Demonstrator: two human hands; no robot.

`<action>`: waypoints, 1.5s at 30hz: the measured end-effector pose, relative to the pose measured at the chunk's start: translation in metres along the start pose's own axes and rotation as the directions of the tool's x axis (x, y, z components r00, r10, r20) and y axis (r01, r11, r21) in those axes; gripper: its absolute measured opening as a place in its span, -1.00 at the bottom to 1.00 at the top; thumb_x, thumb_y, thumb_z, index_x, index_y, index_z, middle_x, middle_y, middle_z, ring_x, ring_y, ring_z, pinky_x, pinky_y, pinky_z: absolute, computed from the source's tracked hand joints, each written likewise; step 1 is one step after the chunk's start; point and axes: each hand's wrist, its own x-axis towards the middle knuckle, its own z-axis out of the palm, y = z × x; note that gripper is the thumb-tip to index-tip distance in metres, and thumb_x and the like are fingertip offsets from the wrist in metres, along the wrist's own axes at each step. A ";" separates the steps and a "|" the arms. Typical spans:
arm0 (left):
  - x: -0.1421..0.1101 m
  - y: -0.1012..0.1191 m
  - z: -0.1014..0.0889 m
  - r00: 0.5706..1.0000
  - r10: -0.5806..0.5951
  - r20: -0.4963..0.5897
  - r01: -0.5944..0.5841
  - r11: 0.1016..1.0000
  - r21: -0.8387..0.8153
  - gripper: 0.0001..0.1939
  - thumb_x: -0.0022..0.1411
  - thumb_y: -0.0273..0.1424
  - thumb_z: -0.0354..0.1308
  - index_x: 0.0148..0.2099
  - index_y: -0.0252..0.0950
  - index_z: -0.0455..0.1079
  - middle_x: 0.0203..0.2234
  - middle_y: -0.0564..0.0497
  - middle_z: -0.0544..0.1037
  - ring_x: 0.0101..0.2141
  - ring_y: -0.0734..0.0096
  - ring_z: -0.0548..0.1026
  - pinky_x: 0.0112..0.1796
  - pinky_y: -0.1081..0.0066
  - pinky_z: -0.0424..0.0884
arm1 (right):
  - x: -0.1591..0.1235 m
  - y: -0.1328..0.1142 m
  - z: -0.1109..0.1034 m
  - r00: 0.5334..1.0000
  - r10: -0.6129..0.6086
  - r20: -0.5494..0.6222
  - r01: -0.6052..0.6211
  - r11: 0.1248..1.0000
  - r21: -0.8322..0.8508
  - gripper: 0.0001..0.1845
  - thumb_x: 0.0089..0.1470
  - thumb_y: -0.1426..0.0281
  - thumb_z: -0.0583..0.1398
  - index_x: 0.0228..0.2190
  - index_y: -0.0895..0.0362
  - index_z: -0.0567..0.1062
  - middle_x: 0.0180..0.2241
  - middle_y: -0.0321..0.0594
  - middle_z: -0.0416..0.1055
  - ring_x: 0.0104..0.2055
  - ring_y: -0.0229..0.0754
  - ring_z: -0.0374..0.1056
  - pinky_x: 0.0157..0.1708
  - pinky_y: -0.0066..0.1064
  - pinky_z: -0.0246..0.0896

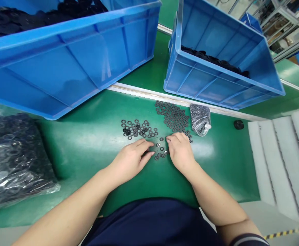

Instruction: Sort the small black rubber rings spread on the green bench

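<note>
My left hand [132, 158] rests low over the green table, thumb and fingers apart with a gap between them. Its fingertips are at the left side of a small group of dark rings [161, 149], two of which show bright metallic centres. On the right of that group is my right hand [180, 150], its fingers curled and close together. A dark bit shows at its fingertips, too small to name. Beyond my left hand lies a loose cluster of black rings [139, 129]. A denser spread of flat grey-black rings [173, 116] lies beyond my right hand.
A clear bag of small dark parts [200, 116] lies right of the rings. Two blue bins [88, 58] [216, 78] with black parts stand behind. At left is a large plastic bag of black rings [16, 160]. Grey-white foam strips [274, 153] and a black round part [238, 124] lie right.
</note>
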 end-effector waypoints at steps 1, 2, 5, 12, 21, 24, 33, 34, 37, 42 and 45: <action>0.000 0.000 0.001 1.000 -0.002 -0.002 0.002 1.000 0.000 -0.74 0.43 -0.32 0.07 0.04 -0.32 0.44 -0.15 -0.15 0.58 -0.16 0.22 0.57 -0.10 0.21 0.53 | 0.000 0.002 0.001 1.000 0.018 -0.025 -0.017 1.000 0.017 -0.71 0.36 0.42 0.05 -0.18 0.16 0.58 -0.22 -0.05 0.48 -0.15 -0.03 0.31 -0.12 -0.18 0.23; 0.000 -0.001 0.001 1.000 -0.005 -0.006 0.005 1.000 -0.001 -0.74 0.43 -0.32 0.07 0.04 -0.33 0.45 -0.15 -0.15 0.58 -0.15 0.21 0.57 -0.10 0.21 0.53 | 0.000 0.003 0.003 0.998 0.032 -0.050 -0.030 0.999 0.036 -0.71 0.36 0.41 0.05 -0.18 0.16 0.58 -0.22 -0.05 0.48 -0.16 -0.03 0.32 -0.12 -0.18 0.24; 0.000 -0.001 0.002 1.000 -0.011 -0.017 0.010 1.000 -0.009 -0.74 0.42 -0.33 0.07 0.04 -0.33 0.45 -0.17 -0.15 0.58 -0.17 0.21 0.57 -0.11 0.21 0.53 | -0.001 0.006 0.005 0.995 0.044 -0.094 -0.037 0.996 0.084 -0.72 0.36 0.39 0.07 -0.13 0.16 0.58 -0.20 -0.05 0.48 -0.13 -0.02 0.33 -0.10 -0.16 0.26; 0.002 -0.002 0.000 1.000 -0.006 -0.022 0.005 0.999 -0.035 -0.78 0.42 -0.33 0.08 -0.01 -0.31 0.47 -0.20 -0.10 0.58 -0.20 0.25 0.57 -0.14 0.26 0.51 | -0.002 0.002 0.001 0.999 0.020 -0.047 -0.020 1.000 -0.002 -0.75 0.34 0.39 0.11 -0.17 0.15 0.60 -0.22 -0.07 0.50 -0.15 -0.02 0.30 -0.11 -0.17 0.20; 0.002 -0.003 -0.003 1.000 -0.012 -0.018 0.011 0.998 -0.054 -0.79 0.42 -0.36 0.08 -0.02 -0.29 0.47 -0.20 -0.08 0.58 -0.19 0.26 0.57 -0.13 0.26 0.50 | -0.004 -0.004 0.000 0.998 0.003 -0.066 -0.010 0.995 -0.102 -0.75 0.35 0.38 0.12 -0.14 0.15 0.61 -0.24 -0.09 0.50 -0.18 -0.04 0.25 -0.18 -0.19 0.08; 0.002 -0.004 -0.004 0.999 -0.020 -0.031 0.018 0.999 -0.043 -0.79 0.42 -0.35 0.06 -0.02 -0.30 0.47 -0.21 -0.08 0.58 -0.20 0.25 0.56 -0.13 0.25 0.50 | -0.003 -0.002 0.001 0.997 0.011 -0.080 -0.018 0.995 -0.097 -0.75 0.35 0.38 0.12 -0.18 0.14 0.61 -0.24 -0.10 0.50 -0.19 -0.05 0.26 -0.18 -0.19 0.08; 0.006 -0.008 -0.004 0.998 -0.030 -0.051 0.026 0.996 -0.083 -0.79 0.42 -0.35 0.07 -0.04 -0.30 0.48 -0.20 -0.07 0.61 -0.19 0.27 0.58 -0.12 0.27 0.51 | -0.016 -0.011 -0.005 0.995 -0.082 -0.053 0.086 0.993 0.075 -0.78 0.35 0.39 0.13 -0.20 0.17 0.58 -0.25 -0.11 0.51 -0.18 -0.07 0.31 -0.15 -0.21 0.16; 0.006 -0.008 -0.004 0.998 -0.031 -0.051 0.027 0.996 -0.083 -0.79 0.42 -0.35 0.07 -0.04 -0.30 0.48 -0.20 -0.07 0.61 -0.19 0.27 0.58 -0.12 0.26 0.51 | -0.018 -0.013 -0.005 0.995 -0.095 -0.042 0.099 0.991 0.090 -0.79 0.34 0.39 0.14 -0.20 0.17 0.58 -0.25 -0.11 0.51 -0.18 -0.07 0.32 -0.15 -0.21 0.16; 0.006 -0.008 -0.004 0.998 -0.036 -0.056 0.031 0.996 -0.082 -0.79 0.41 -0.35 0.07 -0.04 -0.30 0.48 -0.20 -0.07 0.61 -0.18 0.26 0.58 -0.12 0.25 0.51 | -0.020 -0.017 -0.007 0.995 -0.098 -0.023 0.100 0.990 0.095 -0.79 0.34 0.39 0.14 -0.20 0.17 0.58 -0.25 -0.12 0.50 -0.18 -0.07 0.32 -0.15 -0.20 0.16; 0.007 -0.006 -0.005 0.997 -0.040 -0.064 0.035 0.996 -0.086 -0.79 0.40 -0.35 0.06 -0.06 -0.29 0.49 -0.21 -0.07 0.62 -0.19 0.27 0.59 -0.14 0.26 0.52 | -0.020 -0.019 -0.009 0.996 -0.091 -0.007 0.091 0.991 0.096 -0.79 0.34 0.39 0.14 -0.22 0.14 0.59 -0.26 -0.13 0.51 -0.18 -0.08 0.32 -0.16 -0.21 0.16; 0.007 -0.006 -0.005 0.997 -0.041 -0.062 0.037 0.997 -0.073 -0.79 0.40 -0.34 0.06 -0.06 -0.28 0.49 -0.22 -0.07 0.62 -0.20 0.27 0.59 -0.14 0.27 0.52 | -0.020 -0.019 -0.009 0.994 -0.106 0.007 0.105 0.990 0.099 -0.78 0.34 0.40 0.13 -0.22 0.13 0.59 -0.27 -0.13 0.51 -0.19 -0.09 0.32 -0.17 -0.22 0.17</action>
